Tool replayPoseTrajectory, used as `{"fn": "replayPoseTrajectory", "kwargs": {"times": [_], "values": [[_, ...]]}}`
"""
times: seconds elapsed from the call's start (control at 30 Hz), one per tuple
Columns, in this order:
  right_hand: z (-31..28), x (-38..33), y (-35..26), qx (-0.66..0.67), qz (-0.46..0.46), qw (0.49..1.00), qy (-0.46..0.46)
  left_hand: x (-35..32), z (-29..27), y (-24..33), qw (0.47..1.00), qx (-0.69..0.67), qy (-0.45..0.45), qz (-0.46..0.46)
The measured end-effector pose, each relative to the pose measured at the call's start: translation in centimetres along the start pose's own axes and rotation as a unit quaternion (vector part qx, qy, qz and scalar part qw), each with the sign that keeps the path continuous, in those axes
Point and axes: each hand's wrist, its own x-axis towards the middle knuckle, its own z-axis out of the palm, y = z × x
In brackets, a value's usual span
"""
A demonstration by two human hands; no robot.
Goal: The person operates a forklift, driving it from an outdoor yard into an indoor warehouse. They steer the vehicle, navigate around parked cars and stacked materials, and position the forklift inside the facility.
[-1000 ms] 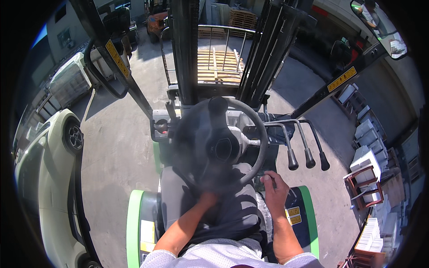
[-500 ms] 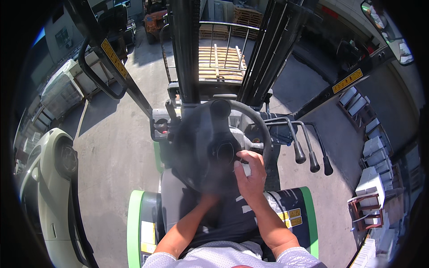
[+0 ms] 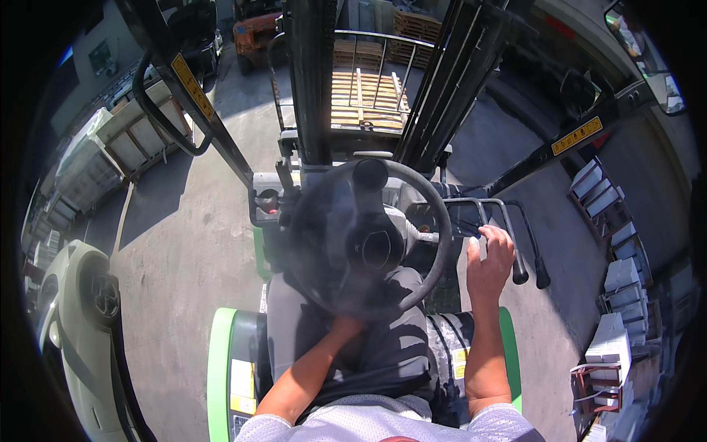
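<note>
While the forklift stands on sunlit concrete, its seated driver has the right hand (image 3: 488, 261) closed around the nearest of the black control levers (image 3: 508, 236), fingers curled over its top just right of the steering column. The levers are thin, dark, bent rods ending in round knobs, standing in a row beside the dashboard. The left hand (image 3: 345, 324) lies at the lower rim of the black steering wheel (image 3: 368, 236), but motion blur smears it, so its grip cannot be made out. The wheel is round and dark, with a spinner knob (image 3: 370, 174) at its top edge. Ahead, a wooden pallet (image 3: 366, 99) sits behind the dark mast rails (image 3: 309, 81). A white car (image 3: 77, 331) is parked close on the left; stacked white blocks (image 3: 615, 324) line the right.
</note>
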Motion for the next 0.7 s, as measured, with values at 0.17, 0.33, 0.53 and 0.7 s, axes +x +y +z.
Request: {"fn": "replayPoseTrajectory", "kwargs": {"times": [0.17, 0.33, 0.53, 0.7], "values": [[3.3, -4.3, 5.5, 0.006, 0.034, 0.996, -0.083, 2.7, 2.0, -3.6, 0.979, -0.202, -0.013, -0.038], [5.4, -7.0, 3.9, 0.043, 0.130, 0.982, -0.132, 4.4, 0.8, -5.7, 0.999, 0.038, -0.031, 0.003], [7.1, 0.7, 2.9, 0.008, 0.065, 0.997, -0.029, 8.6, 1.0, -6.5, 0.999, 0.032, 0.007, 0.014], [10.4, 9.6, -2.2, 0.160, -0.032, 0.986, -0.008, 11.9, 0.3, -6.4, 0.995, 0.002, -0.057, -0.076]]}}
